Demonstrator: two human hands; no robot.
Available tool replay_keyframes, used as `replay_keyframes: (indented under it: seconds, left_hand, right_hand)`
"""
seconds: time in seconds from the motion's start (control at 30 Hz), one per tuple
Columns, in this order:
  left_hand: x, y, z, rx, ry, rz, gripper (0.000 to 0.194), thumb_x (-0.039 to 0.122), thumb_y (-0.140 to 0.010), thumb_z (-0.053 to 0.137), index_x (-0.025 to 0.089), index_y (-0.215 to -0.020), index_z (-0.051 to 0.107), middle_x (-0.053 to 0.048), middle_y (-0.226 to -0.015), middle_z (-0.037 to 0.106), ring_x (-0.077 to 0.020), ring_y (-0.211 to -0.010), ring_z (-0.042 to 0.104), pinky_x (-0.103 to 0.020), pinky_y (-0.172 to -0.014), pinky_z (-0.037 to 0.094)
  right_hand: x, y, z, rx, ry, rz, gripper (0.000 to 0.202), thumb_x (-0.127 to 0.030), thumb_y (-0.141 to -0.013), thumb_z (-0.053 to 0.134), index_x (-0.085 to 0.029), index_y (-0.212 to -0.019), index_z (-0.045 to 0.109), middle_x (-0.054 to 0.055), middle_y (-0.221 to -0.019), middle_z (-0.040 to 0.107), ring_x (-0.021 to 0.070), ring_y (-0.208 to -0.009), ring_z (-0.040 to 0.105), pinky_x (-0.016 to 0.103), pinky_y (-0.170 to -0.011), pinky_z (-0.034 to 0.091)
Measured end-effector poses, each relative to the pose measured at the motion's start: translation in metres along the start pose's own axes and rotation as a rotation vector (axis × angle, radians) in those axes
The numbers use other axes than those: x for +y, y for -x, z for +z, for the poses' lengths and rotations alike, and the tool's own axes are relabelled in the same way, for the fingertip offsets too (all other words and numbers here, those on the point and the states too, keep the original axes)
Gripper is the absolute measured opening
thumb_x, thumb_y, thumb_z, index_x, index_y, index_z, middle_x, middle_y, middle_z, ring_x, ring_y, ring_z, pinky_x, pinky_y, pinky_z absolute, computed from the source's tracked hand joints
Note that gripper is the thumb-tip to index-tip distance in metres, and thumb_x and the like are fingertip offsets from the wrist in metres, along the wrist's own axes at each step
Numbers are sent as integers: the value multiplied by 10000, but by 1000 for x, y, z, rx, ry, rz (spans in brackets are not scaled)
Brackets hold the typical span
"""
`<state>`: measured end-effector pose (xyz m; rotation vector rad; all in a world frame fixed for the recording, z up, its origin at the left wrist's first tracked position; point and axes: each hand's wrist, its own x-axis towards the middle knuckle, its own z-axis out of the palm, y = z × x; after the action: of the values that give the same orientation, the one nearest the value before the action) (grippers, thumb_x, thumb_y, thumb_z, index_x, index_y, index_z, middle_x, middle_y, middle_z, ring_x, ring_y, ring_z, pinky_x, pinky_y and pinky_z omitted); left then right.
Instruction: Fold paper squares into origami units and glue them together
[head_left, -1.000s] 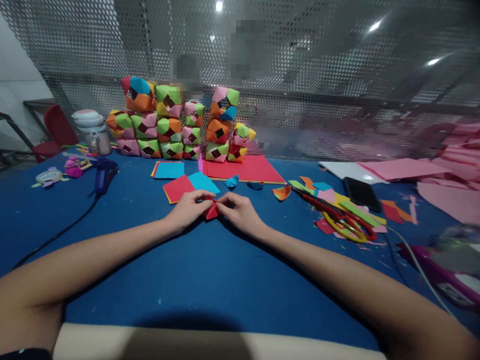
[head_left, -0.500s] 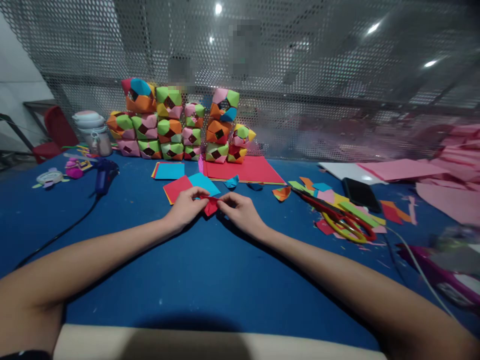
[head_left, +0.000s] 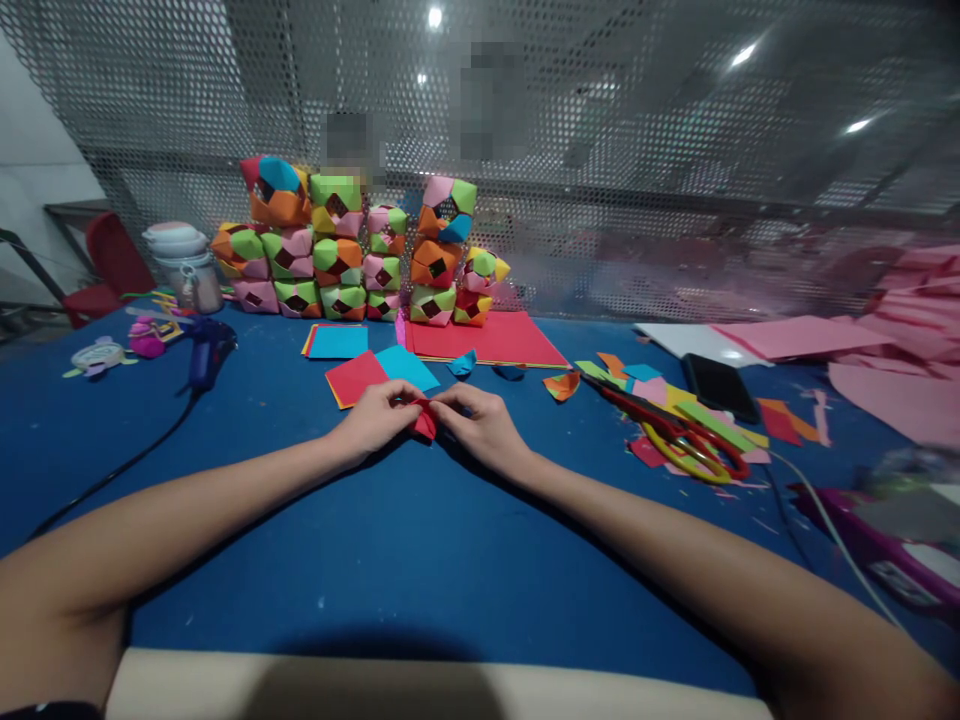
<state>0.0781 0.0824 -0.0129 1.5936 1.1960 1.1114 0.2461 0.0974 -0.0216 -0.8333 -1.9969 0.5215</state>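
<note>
A small folded piece of red paper (head_left: pixel 424 422) is pinched between my two hands over the blue table. My left hand (head_left: pixel 382 412) grips its left side, thumb and fingers together. From the right, my right hand (head_left: pixel 480 418) closes its thumb and fingertips on the upper edge; the fingers partly hide the paper. Just behind my left hand lie a red square sheet (head_left: pixel 354 376) and a blue square sheet (head_left: pixel 409 367). Beyond my right hand sit a folded blue paper piece (head_left: pixel 463 363) and a folded orange one (head_left: pixel 562 386).
Stacked paper-module cubes (head_left: pixel 341 260) stand along the back by a perforated metal screen. Scissors (head_left: pixel 675 430), paper scraps and a black phone (head_left: pixel 720 386) lie at right. A blue glue gun (head_left: pixel 202 352) with its cord is at left, near a lidded jar (head_left: pixel 184 265).
My hands have drawn closer together on the red paper, and its visible part has tilted and shifted slightly towards me. The surrounding things stay put.
</note>
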Motion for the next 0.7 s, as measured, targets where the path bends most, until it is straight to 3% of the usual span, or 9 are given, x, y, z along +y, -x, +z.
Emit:
replay_keyframes:
  seconds: [0.27,0.7]
  left_hand:
    - [0,-3,-1,104,44,-31,100,226,-689,565,146,-730,523,22,-671,536,-92,-606,485,-220,-570,388]
    - [0,0,1,41,-24,-10,104,178,-666,551,147,-764,567,10,-711,565,-98,-618,492,-222,-566,372]
  right_hand:
    - [3,-1,4,-73,14,133,211,-359,-796,545,-161,-822,610,26,-745,612,134,-648,527,254,-594,408]
    - [6,-1,7,-117,-41,85,102,-228,-759,525,-167,-827,570,-1,-725,600,116,-633,530,240,-609,425]
